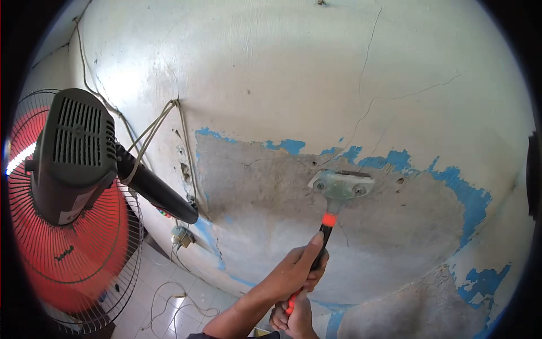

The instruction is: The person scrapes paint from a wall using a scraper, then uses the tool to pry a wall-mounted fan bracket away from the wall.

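Note:
My left hand (298,264) is wrapped around the upper handle of a wall scraper (341,187), its thumb lying along the black shaft. Below it, my right hand (293,317) is closed around the red-orange lower end of the same handle. Two screws hold the scraper's wide, dusty head, which lies against the wall at the upper part of a bare grey patch (259,192). Just above the head, ragged blue paint (395,160) shows along the edge of the cream paint (282,85). Fingers hide part of the handle.
At the left stands a fan with red blades (84,254) and a dark motor housing (79,135). Cords (152,133) hang from the wall near a socket (182,236). A cable (152,316) lies on the tiled floor (132,316). Cracks run through the upper wall.

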Tool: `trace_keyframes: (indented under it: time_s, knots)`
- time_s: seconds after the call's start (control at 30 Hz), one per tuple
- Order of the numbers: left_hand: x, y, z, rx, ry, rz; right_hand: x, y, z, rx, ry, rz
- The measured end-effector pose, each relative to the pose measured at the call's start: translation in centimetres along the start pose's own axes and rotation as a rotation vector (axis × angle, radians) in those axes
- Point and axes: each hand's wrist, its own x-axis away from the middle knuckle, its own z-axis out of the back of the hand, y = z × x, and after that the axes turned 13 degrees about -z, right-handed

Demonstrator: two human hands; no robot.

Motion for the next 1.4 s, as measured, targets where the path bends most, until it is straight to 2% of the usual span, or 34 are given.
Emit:
trace_keyframes:
  time_s: [0.2,0.27,0.4,0.53,0.67,0.77,0.87,0.97,1.07,1.1,1.2,1.3,1.4]
  knots:
    - [-1.1,0.9,-1.0,-0.024,-0.042,-0.049,0.4,-1.2,0.8,0.028,-0.031,0.087]
    - [-0.5,-0.3,-0.6,-0.007,-0.03,-0.018,0.7,0.9,0.8,-0.015,0.041,0.067]
    - [-0.5,-0.7,0.2,0.001,-0.048,0.02,1.1,-0.1,-0.6,-0.038,0.081,-0.03]
    - [-0.8,0.2,-0.2,0.029,-0.077,0.005,1.3,-0.9,-1.3,0.045,0.143,0.032]
    - [-0.5,-0.8,0.4,0.062,-0.06,0.05,1.2,0.2,-0.2,0.052,0.063,0.074]
    - [-1.2,0.0,-0.1,0.057,-0.11,-0.003,0.7,-0.5,-0.7,0.087,0.193,0.16]
    - [-1.3,-0.1,-0.1,0.058,-0.12,0.001,1.0,-1.0,-0.1,0.111,0.079,0.128]
    - [-0.6,-0.9,0.0,0.037,-0.064,0.021,0.5,1.6,0.7,0.034,0.168,0.124]
    - [-0.9,-0.4,0.3,0.071,-0.082,0.048,0.3,0.9,0.0,0.042,0.185,0.155]
    - [-1.0,-0.3,0.2,0.072,-0.098,0.038,1.0,-0.5,-0.4,0.032,0.123,0.086]
    - [-0.8,-0.4,0.1,0.088,-0.099,0.027,0.9,-0.1,-0.2,0.037,0.195,0.058]
    - [-0.8,-1.1,0.5,0.093,-0.075,0.029,0.9,0.7,0.2,0.129,0.141,0.16]
    - [-0.9,-1.0,0.7,0.084,-0.098,0.013,0.6,-0.2,0.1,0.1,0.137,0.138]
